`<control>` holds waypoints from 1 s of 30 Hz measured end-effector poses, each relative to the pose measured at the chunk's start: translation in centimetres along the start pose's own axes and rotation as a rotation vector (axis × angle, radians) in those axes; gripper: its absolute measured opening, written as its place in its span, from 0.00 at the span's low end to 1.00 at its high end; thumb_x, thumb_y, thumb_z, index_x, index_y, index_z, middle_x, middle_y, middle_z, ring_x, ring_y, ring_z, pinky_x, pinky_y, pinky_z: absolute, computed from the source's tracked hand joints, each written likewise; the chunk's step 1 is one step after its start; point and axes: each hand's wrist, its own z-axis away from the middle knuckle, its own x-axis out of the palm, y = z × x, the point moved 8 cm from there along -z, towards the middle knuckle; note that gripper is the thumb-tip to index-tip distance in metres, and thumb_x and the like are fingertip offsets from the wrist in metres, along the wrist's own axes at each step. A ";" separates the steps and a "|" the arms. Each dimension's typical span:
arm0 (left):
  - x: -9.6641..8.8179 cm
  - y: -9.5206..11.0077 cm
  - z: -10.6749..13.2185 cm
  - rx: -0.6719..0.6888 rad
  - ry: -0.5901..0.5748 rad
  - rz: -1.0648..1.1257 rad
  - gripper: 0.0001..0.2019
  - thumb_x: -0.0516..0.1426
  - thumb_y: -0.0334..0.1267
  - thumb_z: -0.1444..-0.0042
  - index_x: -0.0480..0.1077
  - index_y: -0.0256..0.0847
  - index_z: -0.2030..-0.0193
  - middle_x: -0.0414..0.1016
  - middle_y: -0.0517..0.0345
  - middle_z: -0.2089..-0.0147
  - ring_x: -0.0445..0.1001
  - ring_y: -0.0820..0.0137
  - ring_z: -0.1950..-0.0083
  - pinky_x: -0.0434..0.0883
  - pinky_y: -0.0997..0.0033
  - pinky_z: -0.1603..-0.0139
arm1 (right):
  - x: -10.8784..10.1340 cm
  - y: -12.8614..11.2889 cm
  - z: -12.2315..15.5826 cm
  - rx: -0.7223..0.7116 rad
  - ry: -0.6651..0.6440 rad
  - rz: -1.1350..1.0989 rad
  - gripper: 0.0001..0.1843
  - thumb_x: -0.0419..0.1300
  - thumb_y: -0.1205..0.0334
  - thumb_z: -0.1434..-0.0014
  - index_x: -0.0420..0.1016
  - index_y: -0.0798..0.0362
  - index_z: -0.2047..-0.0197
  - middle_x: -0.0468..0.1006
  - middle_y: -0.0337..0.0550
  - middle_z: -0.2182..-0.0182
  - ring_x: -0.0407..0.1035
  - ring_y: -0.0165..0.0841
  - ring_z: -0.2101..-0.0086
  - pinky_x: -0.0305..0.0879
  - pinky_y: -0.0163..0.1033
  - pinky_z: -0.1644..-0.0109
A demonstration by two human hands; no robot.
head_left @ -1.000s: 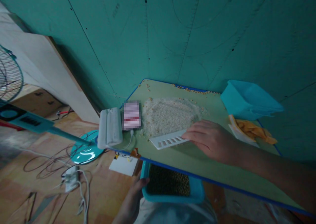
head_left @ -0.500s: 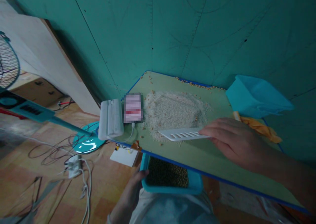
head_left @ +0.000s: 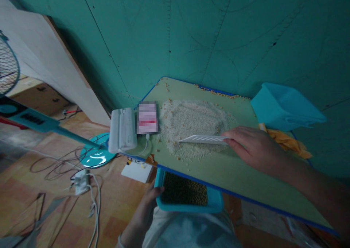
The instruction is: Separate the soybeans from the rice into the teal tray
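Note:
My right hand (head_left: pixel 247 146) is closed on a white slotted spatula (head_left: pixel 201 139). Its blade tilts over the near part of a spread heap of rice-like pale grains (head_left: pixel 191 118), with a few yellow beans among them. Below the table's near edge, my left hand (head_left: pixel 149 200) grips the left rim of a turquoise plastic bin (head_left: pixel 216 204). Dark green grains (head_left: pixel 175 189) and yellow beans (head_left: pixel 201 194) lie inside that bin, which rests at my lap, partly under the table edge.
Another turquoise bin (head_left: pixel 284 105) stands at the table's right, beside an orange cloth (head_left: pixel 287 142). On the left are a white case (head_left: pixel 123 131) and a blurred-out device (head_left: pixel 147 118) with a cable. A fan (head_left: pixel 30 116) and cords (head_left: pixel 95 204) occupy the floor. A green wall (head_left: pixel 191 33) backs the table (head_left: pixel 240 180).
My right hand has raised the spatula slightly away from me and turned its blade. Some grains now lie nearer the table's front edge. The left hand still holds the bin.

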 end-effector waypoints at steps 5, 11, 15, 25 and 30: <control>-0.3 -0.1 -0.1 0.002 -0.028 -0.083 0.32 0.59 0.43 0.58 0.64 0.40 0.43 0.81 0.54 0.56 0.71 0.49 0.48 0.69 0.55 0.52 | -1.6 -0.2 -0.1 0.064 0.032 -0.019 0.08 0.50 0.66 0.40 0.69 0.55 0.60 0.77 0.44 0.67 0.72 0.34 0.65 0.65 0.37 0.63; 0.4 0.4 0.0 0.006 -0.050 -0.109 0.32 0.59 0.43 0.58 0.63 0.42 0.43 0.79 0.57 0.52 0.66 0.50 0.43 0.70 0.59 0.55 | -1.3 -2.1 -0.6 0.026 -0.024 -0.065 0.09 0.49 0.67 0.40 0.70 0.55 0.61 0.78 0.45 0.66 0.72 0.34 0.65 0.65 0.37 0.64; 0.4 0.4 0.0 0.001 -0.055 -0.105 0.31 0.58 0.42 0.57 0.63 0.42 0.42 0.78 0.58 0.51 0.65 0.51 0.42 0.71 0.60 0.57 | -1.2 -1.8 -1.3 0.039 0.015 -0.008 0.09 0.49 0.67 0.40 0.71 0.56 0.61 0.78 0.46 0.67 0.72 0.35 0.66 0.64 0.38 0.64; -0.3 0.2 0.0 0.006 -0.054 -0.129 0.30 0.55 0.41 0.53 0.60 0.41 0.41 0.78 0.58 0.51 0.68 0.53 0.45 0.71 0.61 0.61 | -0.4 -2.9 -1.7 -0.004 -0.015 -0.042 0.09 0.50 0.69 0.40 0.71 0.57 0.61 0.77 0.46 0.67 0.71 0.35 0.65 0.64 0.38 0.62; -0.5 0.1 -0.1 -0.007 -0.037 -0.150 0.29 0.54 0.41 0.53 0.61 0.39 0.41 0.78 0.56 0.51 0.71 0.52 0.48 0.70 0.59 0.59 | -0.6 -2.5 -2.0 0.011 0.013 -0.025 0.09 0.51 0.69 0.41 0.71 0.59 0.61 0.77 0.47 0.67 0.71 0.36 0.65 0.64 0.38 0.62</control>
